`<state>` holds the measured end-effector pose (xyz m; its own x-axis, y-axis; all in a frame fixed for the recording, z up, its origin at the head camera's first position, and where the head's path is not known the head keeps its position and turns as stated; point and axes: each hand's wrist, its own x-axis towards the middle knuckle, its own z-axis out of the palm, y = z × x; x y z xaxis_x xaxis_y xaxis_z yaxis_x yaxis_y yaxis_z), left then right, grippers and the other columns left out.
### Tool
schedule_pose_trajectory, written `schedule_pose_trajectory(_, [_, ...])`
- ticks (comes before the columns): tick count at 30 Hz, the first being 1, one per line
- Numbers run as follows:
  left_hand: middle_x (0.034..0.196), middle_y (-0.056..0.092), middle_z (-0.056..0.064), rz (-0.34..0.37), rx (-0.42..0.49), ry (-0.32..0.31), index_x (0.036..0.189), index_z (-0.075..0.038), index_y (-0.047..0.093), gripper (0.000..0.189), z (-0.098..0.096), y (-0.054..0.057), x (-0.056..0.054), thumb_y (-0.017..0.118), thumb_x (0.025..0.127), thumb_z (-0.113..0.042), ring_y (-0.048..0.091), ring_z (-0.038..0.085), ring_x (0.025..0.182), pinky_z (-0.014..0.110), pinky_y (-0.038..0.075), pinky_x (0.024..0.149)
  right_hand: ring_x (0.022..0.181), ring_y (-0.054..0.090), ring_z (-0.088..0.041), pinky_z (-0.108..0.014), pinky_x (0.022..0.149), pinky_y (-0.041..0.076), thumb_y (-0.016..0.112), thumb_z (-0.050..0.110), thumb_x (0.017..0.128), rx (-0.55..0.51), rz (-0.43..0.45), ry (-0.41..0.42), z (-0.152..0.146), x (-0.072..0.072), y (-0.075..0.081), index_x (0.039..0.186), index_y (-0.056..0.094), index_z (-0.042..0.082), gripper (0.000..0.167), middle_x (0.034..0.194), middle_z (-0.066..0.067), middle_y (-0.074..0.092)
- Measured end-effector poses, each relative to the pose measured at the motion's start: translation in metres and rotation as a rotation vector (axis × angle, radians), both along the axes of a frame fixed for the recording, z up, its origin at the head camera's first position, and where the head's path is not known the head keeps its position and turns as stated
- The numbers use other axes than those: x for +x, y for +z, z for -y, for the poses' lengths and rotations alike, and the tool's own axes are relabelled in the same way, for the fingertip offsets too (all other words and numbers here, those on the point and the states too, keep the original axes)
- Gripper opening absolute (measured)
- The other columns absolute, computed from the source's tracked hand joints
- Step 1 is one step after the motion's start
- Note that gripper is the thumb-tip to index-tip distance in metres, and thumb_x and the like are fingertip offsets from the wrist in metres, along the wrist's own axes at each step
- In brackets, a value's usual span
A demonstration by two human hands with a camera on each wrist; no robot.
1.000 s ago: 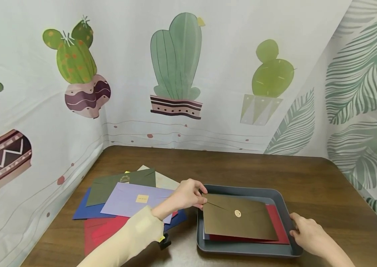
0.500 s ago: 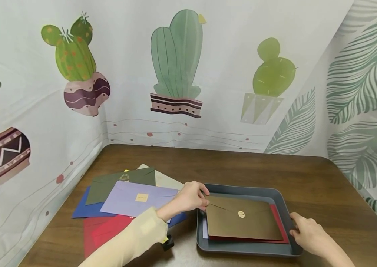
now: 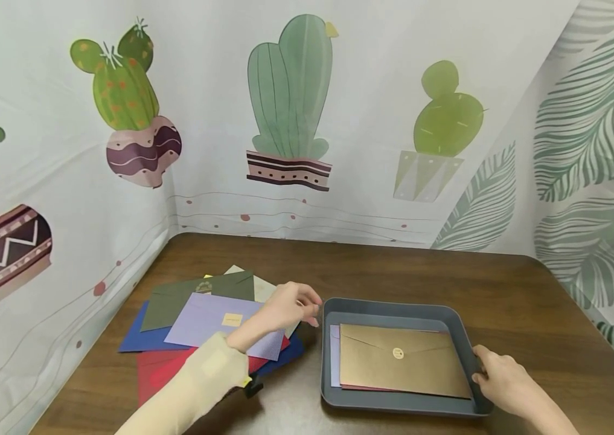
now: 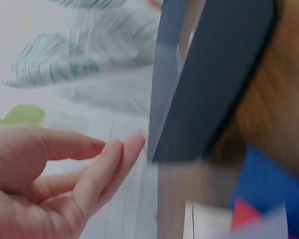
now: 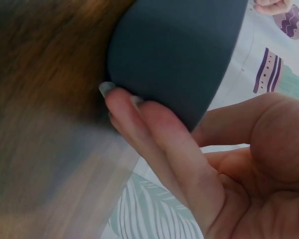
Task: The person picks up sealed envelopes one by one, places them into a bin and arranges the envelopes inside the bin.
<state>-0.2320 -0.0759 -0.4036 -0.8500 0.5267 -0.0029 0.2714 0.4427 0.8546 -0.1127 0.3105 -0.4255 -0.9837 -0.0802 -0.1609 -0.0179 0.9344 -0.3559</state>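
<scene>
We assess the work as partly complete. In the lower right of the head view, the grey tray (image 3: 393, 404) carries a stack: we see a gold envelope (image 3: 404, 365) lying flat on top, a red edge (image 3: 366, 388) beneath it and a lilac strip (image 3: 335, 362) along its left side. We cannot count the layers. Outstanding, in our judgement, is the loose pile at left of centre on the counter (image 3: 290, 402). From near to far we identify red envelopes (image 3: 162, 368), partly behind the sleeve (image 3: 187, 386), a purple envelope (image 3: 203, 320), a blue envelope (image 3: 140, 335), a dark green envelope (image 3: 173, 305) and a cream envelope (image 3: 264, 293).

Right hand (image 3: 505, 380), lower right: we find its fingers gripping the tray's right wall, apart from the gold envelope.

Left hand (image 3: 285, 305), frame centre: we find its fingers loosely bent and holding nothing, just beside the tray's upper left corner. The gold envelope lies to their lower right, not touching, with the tray wall between. Beyond the counter, we note a cactus-print cloth (image 3: 209, 121) across the upper frame.
</scene>
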Motion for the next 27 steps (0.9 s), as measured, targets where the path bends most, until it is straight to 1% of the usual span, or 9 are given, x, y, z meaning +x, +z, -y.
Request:
schedule_pose_trajectory(2, [0.089,0.070,0.023,-0.009,-0.001,0.003,0.101,0.010,0.064,0.016,0.016,0.001,-0.005,0.058,0.091,-0.001,0.073,0.023,0.072,0.028,0.058,0.067,0.081,0.068,-0.030,-0.043,0.061,0.054,0.067,0.001,0.083,-0.005,0.002,0.000,0.000,0.000,0.000,0.117,0.050,-0.014,0.041,0.089,-0.016,0.069])
schedule_pose_trajectory(4, [0.090,0.070,0.023,-0.023,-0.023,0.026,0.101,0.010,0.064,0.016,0.033,0.000,-0.009,0.057,0.091,0.000,0.073,0.022,0.071,0.029,0.059,0.066,0.080,0.067,-0.029,-0.042,0.061,0.053,0.067,0.001,0.083,-0.005,0.000,0.005,-0.001,0.000,-0.001,0.117,0.050,-0.014,0.041,0.088,-0.015,0.068])
schedule_pose_trajectory(8, [0.082,0.071,0.017,-0.075,-0.136,0.109,0.099,0.008,0.066,0.014,0.066,-0.003,-0.014,0.059,0.091,-0.002,0.070,0.017,0.065,0.027,0.058,0.061,0.078,0.067,-0.027,-0.041,0.060,0.053,0.067,0.001,0.083,-0.011,0.005,-0.002,-0.002,0.000,-0.002,0.118,0.050,-0.014,0.042,0.087,-0.013,0.068])
schedule_pose_trajectory(11, [0.079,0.071,0.012,-0.095,-0.213,0.152,0.099,0.005,0.067,0.014,0.085,-0.005,-0.014,0.060,0.090,-0.003,0.067,0.015,0.065,0.026,0.056,0.060,0.079,0.068,-0.030,-0.041,0.061,0.054,0.066,0.001,0.084,-0.026,0.025,-0.007,-0.002,0.000,-0.002,0.119,0.049,-0.015,0.042,0.090,-0.017,0.069])
schedule_pose_trajectory(14, [0.082,0.071,0.010,-0.117,-0.274,0.175,0.098,0.003,0.068,0.013,0.100,-0.004,-0.014,0.061,0.090,-0.005,0.066,0.016,0.069,0.027,0.052,0.063,0.080,0.069,-0.033,-0.042,0.061,0.055,0.065,0.000,0.085,-0.039,0.042,-0.003,-0.003,0.000,-0.003,0.120,0.047,-0.017,0.043,0.092,-0.021,0.069])
schedule_pose_trajectory(17, [0.086,0.071,0.009,-0.150,-0.334,0.170,0.097,0.001,0.069,0.013,0.112,-0.004,-0.015,0.062,0.089,-0.007,0.065,0.017,0.075,0.030,0.051,0.067,0.080,0.069,-0.033,-0.042,0.062,0.055,0.064,-0.001,0.085,-0.050,0.045,-0.007,-0.002,0.000,-0.003,0.121,0.047,-0.017,0.043,0.093,-0.022,0.069])
schedule_pose_trajectory(19, [0.089,0.071,0.009,-0.157,-0.366,0.175,0.096,0.001,0.069,0.013,0.119,-0.004,-0.017,0.063,0.089,-0.008,0.065,0.017,0.080,0.032,0.052,0.070,0.080,0.069,-0.033,-0.043,0.062,0.055,0.064,0.000,0.085,-0.050,0.042,-0.008,-0.002,0.000,-0.004,0.121,0.047,-0.017,0.043,0.093,-0.022,0.069])
schedule_pose_trajectory(22, [0.093,0.070,0.012,-0.157,-0.400,0.175,0.099,0.003,0.068,0.015,0.130,-0.005,-0.021,0.062,0.089,-0.008,0.065,0.024,0.087,0.038,0.054,0.074,0.081,0.069,-0.034,-0.044,0.062,0.055,0.064,0.000,0.085,-0.046,0.040,-0.009,-0.002,0.000,-0.004,0.121,0.047,-0.017,0.043,0.093,-0.022,0.069])
schedule_pose_trajectory(27, [0.101,0.068,0.022,-0.165,-0.468,0.226,0.103,0.004,0.066,0.020,0.150,-0.005,-0.027,0.064,0.088,-0.010,0.063,0.036,0.099,0.048,0.052,0.081,0.081,0.069,-0.033,-0.044,0.062,0.055,0.065,0.001,0.085,-0.036,0.025,-0.009,-0.001,-0.001,-0.003,0.121,0.048,-0.016,0.043,0.092,-0.021,0.070])
